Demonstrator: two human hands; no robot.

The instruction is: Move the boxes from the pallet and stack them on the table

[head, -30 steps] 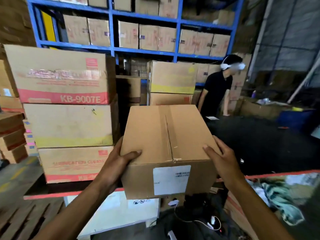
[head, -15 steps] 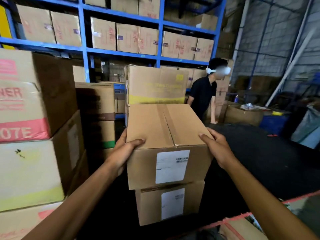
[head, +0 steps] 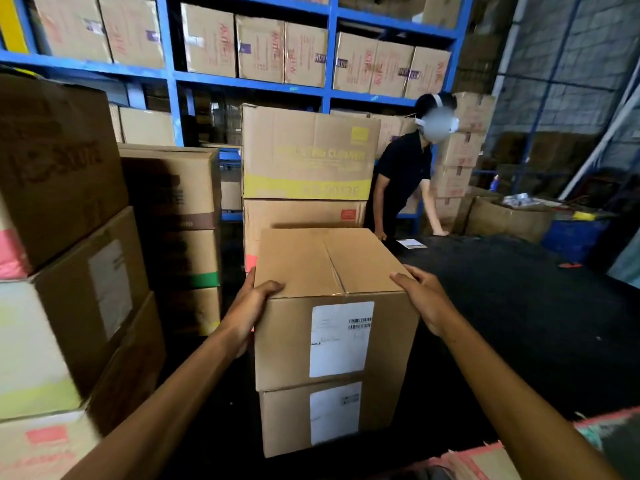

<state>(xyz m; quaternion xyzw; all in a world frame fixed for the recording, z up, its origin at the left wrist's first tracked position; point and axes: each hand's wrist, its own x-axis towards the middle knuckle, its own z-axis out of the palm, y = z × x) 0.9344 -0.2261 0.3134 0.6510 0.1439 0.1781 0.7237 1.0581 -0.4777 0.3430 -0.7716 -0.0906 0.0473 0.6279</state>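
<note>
Black table [head: 519,306] (dim warehouse): hands [head: 424,301] hold top box [head: 329,271], 2 stacked.

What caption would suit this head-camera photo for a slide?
Both hands, left and right, hold a labelled cardboard box atop a matching box on the black table.

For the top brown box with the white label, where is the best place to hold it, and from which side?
Hold the top box by its two upper side edges, one hand coming from each side, as the left hand and right hand do now. It is wide with flat sides and sits level on the lower box, so an even two-sided grip seems steadiest.
</note>
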